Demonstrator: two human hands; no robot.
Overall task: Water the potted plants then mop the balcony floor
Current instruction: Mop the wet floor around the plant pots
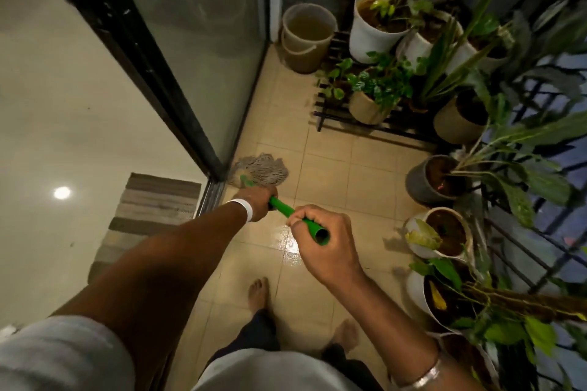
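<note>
A mop with a green handle (pixel 281 207) and a grey string head (pixel 265 167) stands on the beige tiled balcony floor (pixel 333 168). The head lies against the foot of the sliding glass door. My left hand (pixel 258 200) grips the handle low down, just behind the head. My right hand (pixel 320 240) grips the handle's top end, whose open tip shows past my fingers. Potted plants (pixel 374 95) line the right side of the balcony.
A beige bucket (pixel 306 38) stands in the far corner beside a black slatted plant stand (pixel 374 127). Grey and white pots (pixel 432 181) sit along the railing at right. A wet shine marks the tiles near my right hand. A striped mat (pixel 149 209) lies indoors. My bare feet (pixel 259 292) stand below.
</note>
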